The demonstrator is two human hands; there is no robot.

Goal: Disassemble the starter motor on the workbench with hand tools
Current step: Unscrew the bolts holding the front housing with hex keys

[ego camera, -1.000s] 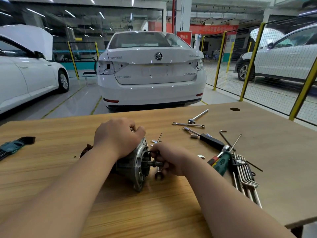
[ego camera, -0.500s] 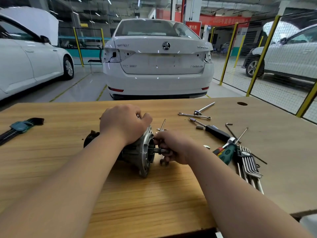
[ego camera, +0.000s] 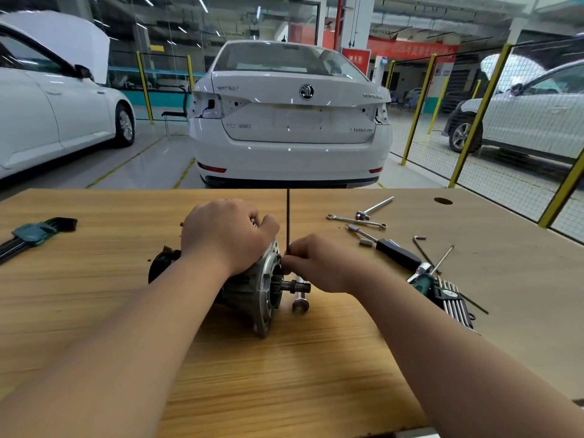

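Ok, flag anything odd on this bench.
Nothing damaged or spilled. The one oddity: a spanner lies on the workbench directly beneath the shaft of the starter motor, where it could get knocked.

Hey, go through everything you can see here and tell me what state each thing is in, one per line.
starter motor: lying on its side, flange facing right
long bolt: standing upright at the flange
left hand: gripping the starter motor from above
right hand: pinching the long bolt's lower end
spanner: lying flat by the starter motor
car at left: bonnet raised
middle car: boot shut, tail lamps missing
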